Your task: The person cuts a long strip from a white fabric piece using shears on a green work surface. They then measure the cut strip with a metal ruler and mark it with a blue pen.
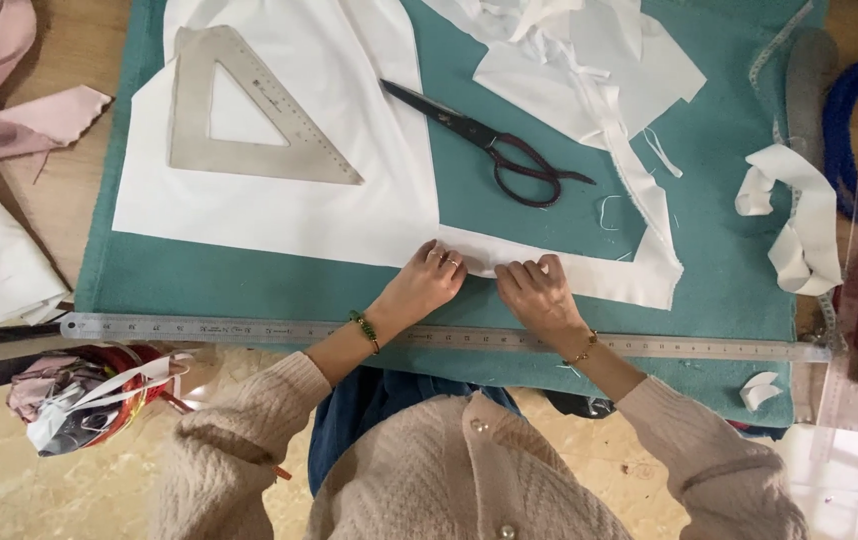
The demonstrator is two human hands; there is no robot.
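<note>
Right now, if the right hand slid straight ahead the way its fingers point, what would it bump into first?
Probably the scissors. The right hand points up-left across the white fabric strip and bare teal mat.

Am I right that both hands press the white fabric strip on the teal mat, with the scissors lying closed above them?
Not quite: the head view shows the scissors lying open, blades apart. The left hand and right hand do press the white fabric strip on the teal mat.

No packages, labels, signs, screens.
</note>
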